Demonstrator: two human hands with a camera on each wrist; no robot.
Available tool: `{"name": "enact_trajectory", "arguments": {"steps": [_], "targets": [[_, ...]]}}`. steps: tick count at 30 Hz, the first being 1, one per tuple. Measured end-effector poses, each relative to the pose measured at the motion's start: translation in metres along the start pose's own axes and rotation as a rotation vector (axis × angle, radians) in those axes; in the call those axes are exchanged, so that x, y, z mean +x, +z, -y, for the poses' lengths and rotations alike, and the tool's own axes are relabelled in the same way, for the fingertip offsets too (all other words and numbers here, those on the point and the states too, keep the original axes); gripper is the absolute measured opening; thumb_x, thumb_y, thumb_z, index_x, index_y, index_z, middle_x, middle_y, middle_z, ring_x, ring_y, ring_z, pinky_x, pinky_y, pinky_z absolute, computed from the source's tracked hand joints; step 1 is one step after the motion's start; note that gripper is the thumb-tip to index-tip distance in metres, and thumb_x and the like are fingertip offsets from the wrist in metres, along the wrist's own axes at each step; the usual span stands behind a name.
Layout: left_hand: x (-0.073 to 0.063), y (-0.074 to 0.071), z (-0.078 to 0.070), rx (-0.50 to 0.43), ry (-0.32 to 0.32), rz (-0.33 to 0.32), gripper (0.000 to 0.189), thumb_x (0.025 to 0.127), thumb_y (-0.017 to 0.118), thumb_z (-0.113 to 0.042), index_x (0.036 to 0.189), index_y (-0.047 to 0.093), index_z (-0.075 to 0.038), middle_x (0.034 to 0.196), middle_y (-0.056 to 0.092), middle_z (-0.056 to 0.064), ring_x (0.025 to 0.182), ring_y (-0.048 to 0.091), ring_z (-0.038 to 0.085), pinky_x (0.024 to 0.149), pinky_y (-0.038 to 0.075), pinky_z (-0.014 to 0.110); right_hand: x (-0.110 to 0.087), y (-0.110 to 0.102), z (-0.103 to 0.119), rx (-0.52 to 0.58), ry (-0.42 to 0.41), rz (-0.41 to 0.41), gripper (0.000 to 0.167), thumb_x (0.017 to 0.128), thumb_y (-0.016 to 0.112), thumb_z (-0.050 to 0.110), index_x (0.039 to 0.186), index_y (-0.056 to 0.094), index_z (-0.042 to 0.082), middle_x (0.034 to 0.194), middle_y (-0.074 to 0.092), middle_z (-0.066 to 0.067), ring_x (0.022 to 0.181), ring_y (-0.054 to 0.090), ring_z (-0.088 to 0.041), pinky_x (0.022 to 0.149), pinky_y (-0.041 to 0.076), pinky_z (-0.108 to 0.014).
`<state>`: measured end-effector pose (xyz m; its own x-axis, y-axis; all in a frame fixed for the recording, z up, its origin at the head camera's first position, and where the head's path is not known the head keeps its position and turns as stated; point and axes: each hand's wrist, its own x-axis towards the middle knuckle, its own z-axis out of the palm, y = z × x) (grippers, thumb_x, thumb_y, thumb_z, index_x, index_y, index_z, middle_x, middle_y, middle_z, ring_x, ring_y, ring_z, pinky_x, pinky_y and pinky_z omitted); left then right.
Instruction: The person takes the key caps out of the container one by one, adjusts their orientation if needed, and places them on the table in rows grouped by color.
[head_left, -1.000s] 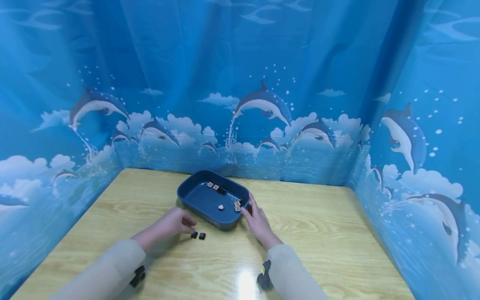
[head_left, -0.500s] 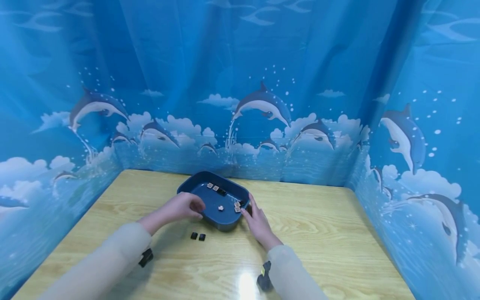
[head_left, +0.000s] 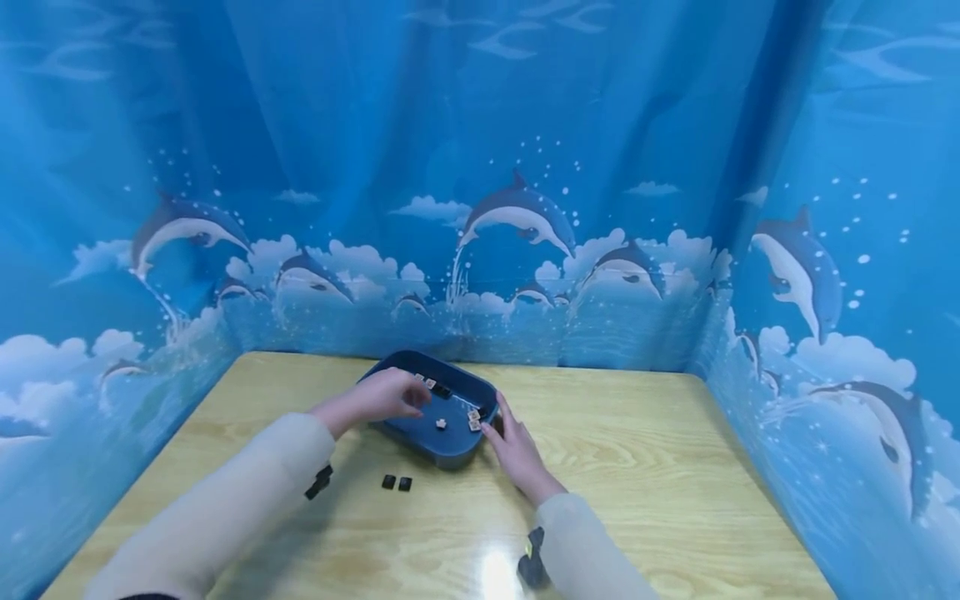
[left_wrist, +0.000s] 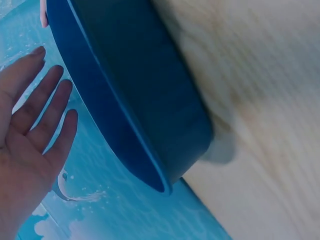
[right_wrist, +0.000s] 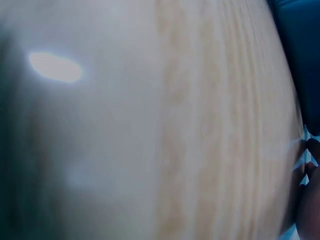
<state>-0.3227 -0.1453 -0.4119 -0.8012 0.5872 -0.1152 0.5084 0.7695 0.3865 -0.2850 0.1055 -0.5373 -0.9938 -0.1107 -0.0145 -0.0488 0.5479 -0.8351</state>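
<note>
Left hand (head_left: 388,393) above left half of blue tray (head_left: 450,457), fingers loosely spread, nothing in them. Two dark pieces (head_left: 397,482) side by side on wooden table (head_left: 637,467), near tray's near edge. Tray sits towards table's far edge; inside, row of pieces (head_left: 431,384) along far wall, pale piece (head_left: 441,424) mid-floor, cluster (head_left: 475,425) at right end. Right hand (head_left: 519,454) touches tray's right end; whether it grips, cannot tell.

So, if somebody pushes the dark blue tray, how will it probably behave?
The dark blue tray looks stiff, as its walls stand without sagging. Its broad, low shape suggests it would slide rather than tip. The small light-faced pieces scattered inside would probably shift if it is jolted.
</note>
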Motion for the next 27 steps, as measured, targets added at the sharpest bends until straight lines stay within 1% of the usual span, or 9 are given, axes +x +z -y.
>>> {"name": "enact_trajectory", "arguments": {"steps": [3,8,13,18,22,26,27], "targets": [[0.008,-0.001,0.0,0.039,0.017,0.032,0.024,0.085,0.077,-0.012,0.108,0.072,-0.014,0.099,0.07,0.0,0.086,0.062,0.01,0.076,0.053,0.029,-0.001,0.001,0.0,-0.009,-0.008,0.006,0.069,0.1,0.045,0.051,0.157,0.011,0.032,0.158,0.023,-0.013,0.141,0.014,-0.05,0.108,0.015,-0.068],[0.024,-0.003,0.0,0.068,0.037,0.068,0.027,0.084,0.077,-0.01,0.111,0.072,-0.013,0.103,0.07,0.003,0.089,0.063,0.012,0.077,0.053,0.03,-0.001,0.001,-0.001,-0.014,-0.005,0.0,0.068,0.101,0.044,0.051,0.157,0.01,0.033,0.158,0.023,-0.012,0.141,0.014,-0.049,0.108,0.015,-0.068],[0.039,-0.005,0.002,0.092,0.024,0.098,0.028,0.085,0.076,-0.01,0.112,0.072,-0.009,0.102,0.07,0.002,0.09,0.063,0.012,0.077,0.053,0.031,-0.001,0.0,0.0,-0.013,-0.005,-0.009,0.069,0.1,0.046,0.051,0.157,0.012,0.032,0.157,0.024,-0.012,0.141,0.015,-0.048,0.108,0.014,-0.068],[0.056,-0.003,0.008,0.133,0.013,0.139,0.028,0.084,0.077,-0.01,0.112,0.072,-0.009,0.098,0.069,-0.001,0.088,0.063,0.012,0.076,0.054,0.031,-0.001,-0.001,-0.001,-0.018,-0.026,-0.01,0.07,0.1,0.046,0.051,0.157,0.013,0.03,0.157,0.026,-0.013,0.14,0.017,-0.049,0.108,0.015,-0.068],[0.069,-0.002,0.012,0.123,-0.009,0.168,0.028,0.084,0.078,-0.011,0.111,0.072,-0.009,0.1,0.069,0.001,0.091,0.063,0.014,0.078,0.054,0.032,-0.002,-0.001,-0.002,-0.016,-0.031,-0.011,0.069,0.1,0.046,0.049,0.157,0.013,0.029,0.156,0.027,-0.014,0.14,0.018,-0.048,0.108,0.015,-0.067],[0.079,0.001,0.015,0.07,-0.045,0.182,0.029,0.083,0.078,-0.01,0.112,0.072,-0.009,0.105,0.069,0.003,0.097,0.064,0.017,0.083,0.054,0.035,-0.003,-0.002,-0.001,-0.013,-0.011,-0.006,0.069,0.1,0.046,0.05,0.157,0.012,0.032,0.157,0.025,-0.013,0.14,0.017,-0.049,0.107,0.015,-0.069],[0.081,0.002,0.016,0.069,-0.05,0.186,0.03,0.084,0.078,-0.01,0.113,0.071,-0.009,0.106,0.069,0.003,0.098,0.064,0.018,0.084,0.053,0.035,-0.003,-0.002,-0.001,-0.012,-0.001,-0.004,0.069,0.1,0.046,0.051,0.157,0.012,0.033,0.157,0.025,-0.012,0.141,0.016,-0.049,0.107,0.015,-0.069]]}}
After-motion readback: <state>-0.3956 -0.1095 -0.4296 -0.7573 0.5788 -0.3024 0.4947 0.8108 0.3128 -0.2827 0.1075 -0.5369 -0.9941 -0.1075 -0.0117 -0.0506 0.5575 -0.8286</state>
